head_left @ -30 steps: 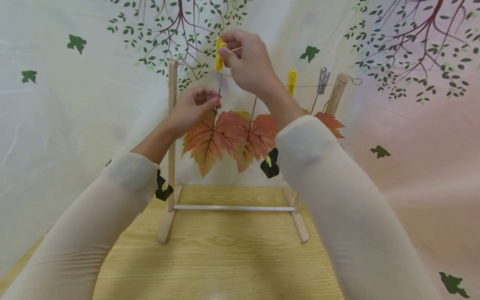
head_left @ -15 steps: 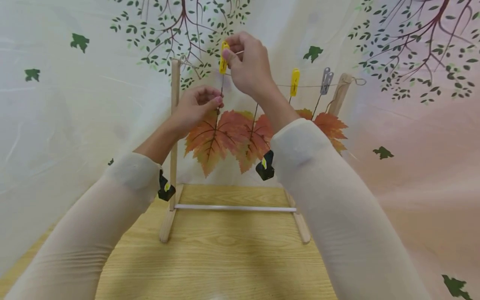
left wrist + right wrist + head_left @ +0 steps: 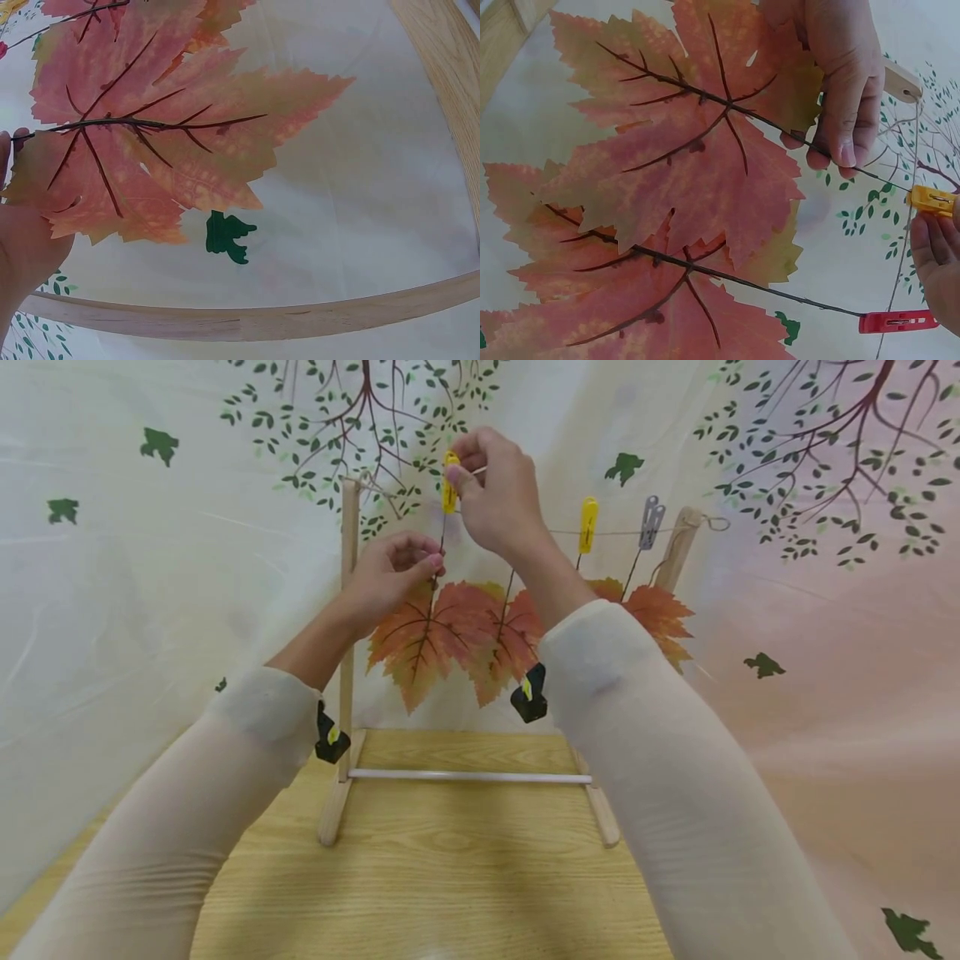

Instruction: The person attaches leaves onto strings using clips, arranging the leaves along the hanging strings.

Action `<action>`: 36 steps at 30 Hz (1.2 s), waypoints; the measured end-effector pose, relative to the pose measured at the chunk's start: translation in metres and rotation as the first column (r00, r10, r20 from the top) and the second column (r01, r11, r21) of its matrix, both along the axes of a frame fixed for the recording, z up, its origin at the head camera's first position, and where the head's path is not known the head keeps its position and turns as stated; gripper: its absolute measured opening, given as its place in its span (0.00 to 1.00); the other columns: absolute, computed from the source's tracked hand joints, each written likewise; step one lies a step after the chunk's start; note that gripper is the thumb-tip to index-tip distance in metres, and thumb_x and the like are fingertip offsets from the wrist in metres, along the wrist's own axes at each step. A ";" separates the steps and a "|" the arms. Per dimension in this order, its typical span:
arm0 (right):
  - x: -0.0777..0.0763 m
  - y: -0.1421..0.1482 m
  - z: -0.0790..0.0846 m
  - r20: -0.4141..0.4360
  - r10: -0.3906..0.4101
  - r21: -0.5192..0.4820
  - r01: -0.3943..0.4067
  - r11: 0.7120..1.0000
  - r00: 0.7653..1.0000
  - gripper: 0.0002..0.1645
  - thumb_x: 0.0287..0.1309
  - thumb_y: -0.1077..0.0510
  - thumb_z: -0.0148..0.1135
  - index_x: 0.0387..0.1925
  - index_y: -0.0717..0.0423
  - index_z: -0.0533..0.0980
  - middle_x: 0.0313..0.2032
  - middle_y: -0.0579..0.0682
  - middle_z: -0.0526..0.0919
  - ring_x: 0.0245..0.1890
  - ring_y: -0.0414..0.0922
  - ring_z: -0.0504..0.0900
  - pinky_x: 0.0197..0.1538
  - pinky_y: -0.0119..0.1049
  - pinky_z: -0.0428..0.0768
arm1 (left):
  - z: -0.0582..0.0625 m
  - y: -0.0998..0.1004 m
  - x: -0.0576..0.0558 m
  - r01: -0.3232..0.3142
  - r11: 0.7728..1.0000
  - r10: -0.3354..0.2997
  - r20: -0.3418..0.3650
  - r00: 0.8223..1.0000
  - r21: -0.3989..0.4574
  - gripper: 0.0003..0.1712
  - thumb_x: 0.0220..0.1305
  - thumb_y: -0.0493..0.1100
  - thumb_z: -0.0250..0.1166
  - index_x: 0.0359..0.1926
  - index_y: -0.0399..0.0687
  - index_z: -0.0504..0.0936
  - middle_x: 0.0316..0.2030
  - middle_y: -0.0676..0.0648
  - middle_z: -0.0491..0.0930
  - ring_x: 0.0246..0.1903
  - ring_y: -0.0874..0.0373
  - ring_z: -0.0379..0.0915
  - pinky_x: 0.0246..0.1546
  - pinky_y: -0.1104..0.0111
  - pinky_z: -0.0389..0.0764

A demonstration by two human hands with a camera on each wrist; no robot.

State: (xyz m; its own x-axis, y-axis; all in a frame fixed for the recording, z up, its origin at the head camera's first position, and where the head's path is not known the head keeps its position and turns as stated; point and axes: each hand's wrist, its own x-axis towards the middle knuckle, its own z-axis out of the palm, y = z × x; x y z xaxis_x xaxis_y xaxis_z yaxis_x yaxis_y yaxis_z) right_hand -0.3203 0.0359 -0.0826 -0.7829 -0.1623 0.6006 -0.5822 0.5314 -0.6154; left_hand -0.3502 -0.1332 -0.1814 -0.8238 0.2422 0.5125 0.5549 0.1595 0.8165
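Observation:
My left hand point(image 3: 393, 577) pinches the stem of an orange-red artificial maple leaf point(image 3: 423, 635), which hangs below the fingers. Above it, my right hand point(image 3: 498, 493) pinches a yellow clothespin point(image 3: 450, 497) between thumb and fingers. In the right wrist view, this clothespin point(image 3: 932, 200) sits at the string point(image 3: 902, 262), with the tip of the leaf stem at its jaws. Beside it, a red clothespin point(image 3: 896, 321) holds a second leaf point(image 3: 727, 311) by its stem. The first leaf partly overlaps that one.
A wooden frame with a left post point(image 3: 348, 610) and right post point(image 3: 678, 547) carries the string. Another yellow clothespin point(image 3: 588, 525) and a grey clothespin point(image 3: 651, 522) hold leaves on the right. A white rod point(image 3: 468, 776) joins the feet on the wooden table point(image 3: 450, 877).
My right hand has brought the yellow clothespin down from above the string onto the stem tip, and its spread handles have come together. The left hand keeps its hold on the stem.

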 end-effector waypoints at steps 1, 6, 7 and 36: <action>0.000 0.000 0.000 0.001 -0.003 0.002 0.003 1.000 1.000 0.17 0.74 0.55 0.54 0.60 0.54 0.74 0.52 0.49 0.78 0.48 0.41 0.78 0.48 0.30 0.79 | 0.000 0.000 0.000 -0.002 1.000 0.002 -0.001 1.000 0.000 0.13 0.75 0.42 0.62 0.53 0.37 0.79 0.42 0.46 0.83 0.44 0.50 0.79 0.45 0.69 0.80; 0.000 0.003 -0.002 0.016 -0.003 0.002 0.003 1.000 1.000 0.16 0.75 0.56 0.55 0.59 0.55 0.74 0.52 0.49 0.78 0.48 0.41 0.78 0.48 0.30 0.78 | 0.000 0.001 0.002 -0.004 1.000 0.004 -0.006 1.000 0.006 0.13 0.75 0.41 0.62 0.53 0.36 0.79 0.41 0.47 0.83 0.42 0.53 0.79 0.45 0.69 0.80; 0.000 0.003 -0.003 0.021 -0.001 0.000 0.001 1.000 1.000 0.16 0.75 0.56 0.55 0.59 0.55 0.74 0.52 0.49 0.78 0.48 0.41 0.78 0.48 0.30 0.78 | 0.000 0.001 0.002 -0.002 1.000 0.002 -0.006 1.000 0.006 0.14 0.75 0.41 0.62 0.54 0.36 0.79 0.41 0.47 0.83 0.43 0.53 0.79 0.45 0.69 0.80; 0.000 0.010 -0.007 0.051 0.026 0.026 -0.028 0.999 0.998 0.15 0.75 0.56 0.55 0.57 0.55 0.77 0.49 0.49 0.79 0.46 0.43 0.80 0.46 0.32 0.79 | 0.008 0.014 0.004 0.015 0.997 -0.013 -0.029 1.000 0.076 0.12 0.75 0.39 0.62 0.53 0.36 0.80 0.42 0.46 0.83 0.46 0.46 0.79 0.48 0.69 0.81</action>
